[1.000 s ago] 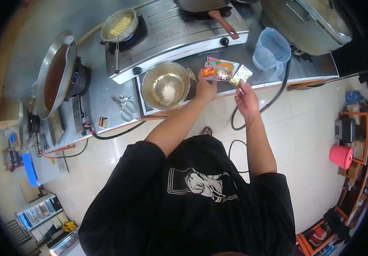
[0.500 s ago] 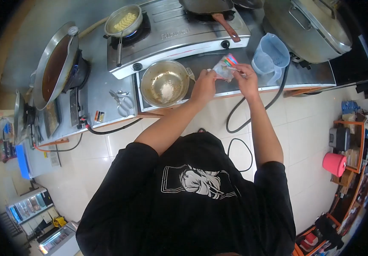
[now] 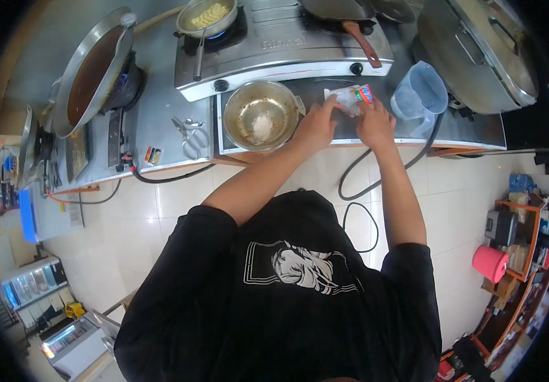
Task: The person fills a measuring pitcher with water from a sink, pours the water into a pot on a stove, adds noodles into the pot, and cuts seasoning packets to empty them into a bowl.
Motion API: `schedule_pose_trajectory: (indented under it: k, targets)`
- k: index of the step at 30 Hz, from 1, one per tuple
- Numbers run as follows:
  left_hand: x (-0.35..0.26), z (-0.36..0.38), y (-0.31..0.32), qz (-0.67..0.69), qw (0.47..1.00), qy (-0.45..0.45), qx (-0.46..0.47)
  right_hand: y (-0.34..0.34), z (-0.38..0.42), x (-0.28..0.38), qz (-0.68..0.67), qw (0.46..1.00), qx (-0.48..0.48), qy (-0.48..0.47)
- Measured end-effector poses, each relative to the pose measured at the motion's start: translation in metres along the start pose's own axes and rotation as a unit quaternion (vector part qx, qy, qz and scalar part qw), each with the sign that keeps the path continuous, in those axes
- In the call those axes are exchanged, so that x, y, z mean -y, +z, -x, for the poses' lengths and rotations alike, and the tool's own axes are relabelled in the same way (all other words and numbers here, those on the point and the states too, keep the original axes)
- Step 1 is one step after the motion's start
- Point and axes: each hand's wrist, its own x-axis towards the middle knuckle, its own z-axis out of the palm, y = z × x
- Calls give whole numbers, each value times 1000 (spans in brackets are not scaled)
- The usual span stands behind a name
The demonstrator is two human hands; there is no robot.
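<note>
A small clear plastic packet with a colourful printed label is at the counter's front, between my two hands. My left hand pinches its left edge. On its right side, the fingers of my right hand close over the packet near the label. What is inside the packet cannot be made out clearly. To the left of my left hand stands a steel bowl with brown residue on its walls and a mound of white powder in it. A fork by the bowl's right rim is partly hidden.
Behind is a two-burner gas stove with a pan of noodles over a flame and a frying pan. A measuring jug stands right, near a large lidded pot. Scissors and a wok of brown liquid are left.
The packet has come down toward the counter and lies flatter. My right hand has gone from pinching at its top to gripping its right side. The view has shifted slightly.
</note>
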Motion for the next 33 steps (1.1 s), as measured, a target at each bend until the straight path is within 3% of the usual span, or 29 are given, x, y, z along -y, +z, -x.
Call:
schedule_pose_trajectory:
  k: [4,7,10,12,14,16,17,18,20,21,22,25,27,29,31,33]
  targets:
    - [-5,28,-13,32,999,-9,11,11,-1,-13,-80,994,34,58]
    - [18,70,-24,59,997,52,8,35,-18,-36,-113,992,23,40]
    - [34,117,-67,127,984,-60,109,49,-31,-62,-147,983,92,57]
    - [56,151,-95,168,973,-118,103,58,-29,-72,-186,972,134,56]
    - [111,187,-105,171,969,-177,36,82,-27,-94,-197,978,70,27]
    - [185,220,-114,217,949,-194,-126,68,-16,-78,-127,990,-53,22]
    - [175,225,-154,240,907,-307,-159,54,-11,-59,-93,989,-116,19]
    - [205,238,-170,235,861,-373,-254,38,-6,-34,-69,985,-157,5]
    - [293,264,-187,79,843,-332,-415,8,9,32,-24,970,-241,-21]
    - [298,264,-212,-81,821,-348,-444,-1,15,67,-117,977,-177,-37]
    - [286,259,-239,-17,792,-414,-448,-8,24,102,-206,971,-109,-52]
    - [344,261,-265,-172,788,-393,-442,5,54,203,-395,905,109,-115]
    - [357,254,-280,-229,807,-381,-390,6,63,274,-352,878,225,-234]
    - [370,246,-289,-268,832,-379,-304,29,58,327,-248,866,267,-342]
    - [382,242,-296,-287,856,-387,-184,80,49,366,-195,887,236,-344]
    - [380,236,-303,-295,854,-403,-148,126,34,398,-95,911,176,-362]
